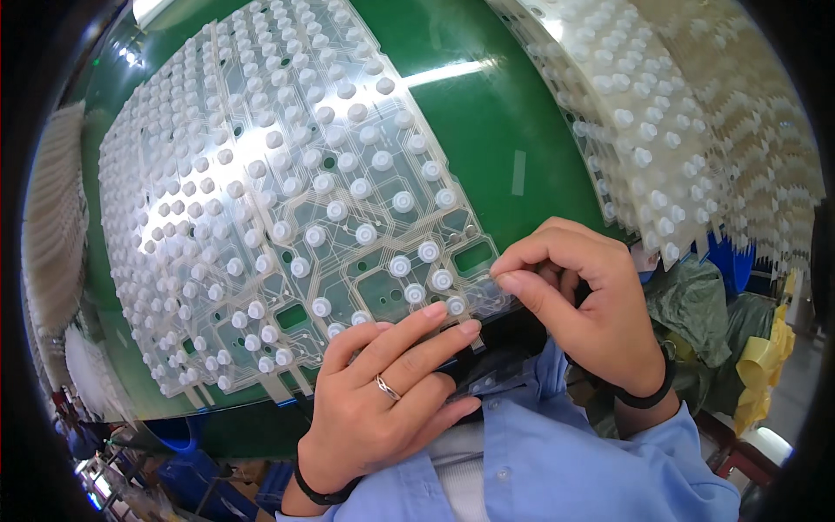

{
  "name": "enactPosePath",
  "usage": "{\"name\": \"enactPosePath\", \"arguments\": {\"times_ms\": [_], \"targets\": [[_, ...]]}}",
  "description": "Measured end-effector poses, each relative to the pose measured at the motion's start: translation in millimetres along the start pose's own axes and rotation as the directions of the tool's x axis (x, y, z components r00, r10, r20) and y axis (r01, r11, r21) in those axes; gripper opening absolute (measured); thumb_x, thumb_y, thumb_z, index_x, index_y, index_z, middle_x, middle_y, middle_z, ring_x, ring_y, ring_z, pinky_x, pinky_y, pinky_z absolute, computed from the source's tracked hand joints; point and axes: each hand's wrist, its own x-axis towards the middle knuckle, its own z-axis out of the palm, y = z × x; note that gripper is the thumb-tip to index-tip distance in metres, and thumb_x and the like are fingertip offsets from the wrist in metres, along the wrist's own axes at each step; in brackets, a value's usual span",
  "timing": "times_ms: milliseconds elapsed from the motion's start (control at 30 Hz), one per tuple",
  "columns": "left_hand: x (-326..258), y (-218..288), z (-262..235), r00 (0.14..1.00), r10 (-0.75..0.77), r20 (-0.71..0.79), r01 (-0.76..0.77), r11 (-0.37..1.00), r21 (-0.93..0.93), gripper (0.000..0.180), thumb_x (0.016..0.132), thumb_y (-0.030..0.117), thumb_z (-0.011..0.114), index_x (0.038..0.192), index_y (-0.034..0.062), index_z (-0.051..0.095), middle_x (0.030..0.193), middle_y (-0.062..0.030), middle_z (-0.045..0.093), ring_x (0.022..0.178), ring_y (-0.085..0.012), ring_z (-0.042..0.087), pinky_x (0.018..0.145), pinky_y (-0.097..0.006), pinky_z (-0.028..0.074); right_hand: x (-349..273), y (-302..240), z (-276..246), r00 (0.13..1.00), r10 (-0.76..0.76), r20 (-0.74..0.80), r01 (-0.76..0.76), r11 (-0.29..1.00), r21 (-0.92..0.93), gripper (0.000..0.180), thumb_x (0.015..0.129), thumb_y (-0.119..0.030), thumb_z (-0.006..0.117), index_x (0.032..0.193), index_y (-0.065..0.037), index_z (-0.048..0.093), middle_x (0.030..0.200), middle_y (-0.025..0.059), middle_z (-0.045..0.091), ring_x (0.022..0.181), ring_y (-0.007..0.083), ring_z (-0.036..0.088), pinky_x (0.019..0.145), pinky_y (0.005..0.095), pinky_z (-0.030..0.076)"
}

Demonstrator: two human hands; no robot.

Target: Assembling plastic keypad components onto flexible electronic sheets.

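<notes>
Several clear keyboard membrane sheets point(357, 287) with printed silver traces and white rubber domes lie side by side on a green table. My left hand point(391, 383), wearing a ring and a black wristband, rests at the near edge of the rightmost sheet. Its fingers are stretched out, and the fingertips touch the sheet beside the lowest domes. At that sheet's near right corner, my right hand point(587, 291) pinches the edge between thumb and index finger. The other right fingers are curled in. Whether a small piece of film is also in the pinch cannot be seen.
Stacked membrane sheets with domes point(648, 130) stand to the right on the green table point(513, 113). Another stack point(56, 226) is at the far left. Green plastic bags point(691, 313) and a yellow piece point(761, 370) hang beyond my right arm. Blue bins point(209, 487) are below left.
</notes>
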Motion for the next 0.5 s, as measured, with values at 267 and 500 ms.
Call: {"name": "enactPosePath", "arguments": {"times_ms": [267,500], "targets": [[-0.1,-0.9,-0.1,1.0,0.0,-0.003,0.0,1.0,0.007,0.027,0.075,0.033,0.079,0.07,0.0154,0.059,0.12,-0.0033,0.069,0.119,-0.0256,0.06,0.089,-0.036,0.041,1.8,0.9,1.0,1.0,0.005,-0.011,-0.005,1.0,-0.005,0.006,0.085,0.002,0.067,0.09,0.0,0.068,0.074,0.005,0.058,0.052,0.0078,0.044,0.049,0.025,0.034],[0.0,-0.9,0.1,1.0,0.0,-0.007,0.0,1.0,0.001,0.027,0.074,0.033,0.079,0.069,0.0156,0.059,0.12,-0.0029,0.07,0.119,-0.0253,0.06,0.088,-0.036,0.041,0.8,1.0,1.6,1.0,0.018,-0.022,-0.018,1.0,-0.022,0.006,0.085,0.001,0.068,0.09,0.0,0.068,0.074,0.0052,0.058,0.051,0.0079,0.044,0.048,0.0251,0.034]]}}
